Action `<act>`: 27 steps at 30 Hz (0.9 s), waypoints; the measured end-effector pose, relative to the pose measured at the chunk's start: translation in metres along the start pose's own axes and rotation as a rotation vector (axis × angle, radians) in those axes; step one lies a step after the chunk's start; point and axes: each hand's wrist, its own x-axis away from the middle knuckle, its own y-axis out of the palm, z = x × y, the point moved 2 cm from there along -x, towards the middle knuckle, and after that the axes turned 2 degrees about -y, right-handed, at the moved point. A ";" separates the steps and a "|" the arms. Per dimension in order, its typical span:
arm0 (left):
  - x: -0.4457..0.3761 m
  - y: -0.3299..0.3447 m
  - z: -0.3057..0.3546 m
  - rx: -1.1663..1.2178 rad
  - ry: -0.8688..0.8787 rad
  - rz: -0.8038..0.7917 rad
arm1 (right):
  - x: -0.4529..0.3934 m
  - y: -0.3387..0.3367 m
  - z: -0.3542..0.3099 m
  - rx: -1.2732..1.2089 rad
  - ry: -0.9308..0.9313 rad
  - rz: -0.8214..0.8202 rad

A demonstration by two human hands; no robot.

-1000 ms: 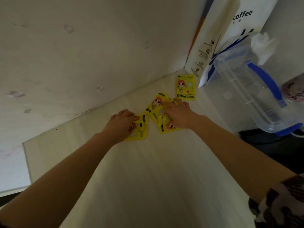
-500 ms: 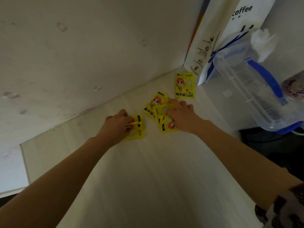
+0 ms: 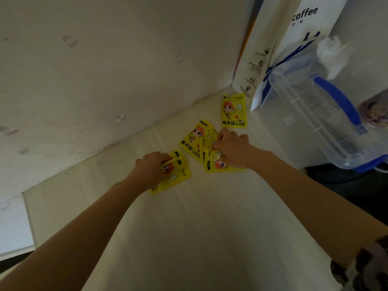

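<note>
So, a patterned sleeve (image 3: 361,269) is getting cut off at the corner. On the table (image 3: 189,238), the left hand (image 3: 153,169) is pinching the nearest packet (image 3: 178,178), hiding half of it. The right hand (image 3: 233,150) is curling its fingers round the overlapping packets (image 3: 195,139). Further back, a lone packet (image 3: 234,111) is lying just beside the coffee bag (image 3: 294,38) and clear jug (image 3: 315,114).

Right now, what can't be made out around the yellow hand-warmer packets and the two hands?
All in the head view:
Fanned yellow foil packets: their count, since the right hand covers the overlap; grip or press unclear, fingertips hidden.
Single yellow packet pinched by the left hand: most of its print, under that hand.
Dark round container: cut off by the right edge.
White paper coffee bag: side print too small.
</note>
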 end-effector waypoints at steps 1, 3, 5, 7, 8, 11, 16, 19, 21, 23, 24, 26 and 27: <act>0.000 0.000 0.001 0.020 0.017 0.009 | 0.000 0.000 0.002 -0.014 0.008 -0.007; -0.001 -0.001 0.004 0.071 0.059 0.033 | 0.001 -0.001 0.005 -0.028 0.027 -0.042; -0.003 -0.004 0.007 0.104 0.086 0.051 | 0.003 -0.005 0.010 -0.073 0.056 -0.042; -0.005 -0.008 0.010 0.148 0.099 0.069 | 0.006 -0.008 0.019 -0.232 0.085 -0.047; -0.006 -0.010 0.012 0.177 0.096 0.085 | 0.007 -0.011 0.024 -0.333 0.089 -0.047; -0.012 -0.017 0.016 0.312 0.063 0.139 | 0.013 -0.023 0.039 -0.537 0.116 0.045; -0.027 -0.022 0.043 0.570 0.068 0.103 | -0.003 -0.043 0.070 -0.827 0.343 0.375; -0.046 -0.020 0.056 0.621 -0.026 0.163 | -0.021 -0.047 0.084 -1.063 0.490 0.495; -0.057 -0.019 0.061 0.652 -0.108 0.214 | -0.033 -0.045 0.087 -1.140 0.570 0.532; -0.064 -0.015 0.064 0.661 -0.151 0.237 | -0.044 -0.040 0.086 -1.169 0.646 0.550; -0.067 -0.013 0.066 0.634 -0.160 0.251 | -0.049 -0.037 0.084 -1.160 0.695 0.556; -0.071 -0.008 0.066 0.534 -0.156 0.282 | -0.054 -0.029 0.081 -1.086 0.810 0.548; -0.073 -0.006 0.066 0.460 -0.145 0.304 | -0.055 -0.024 0.080 -1.046 0.853 0.539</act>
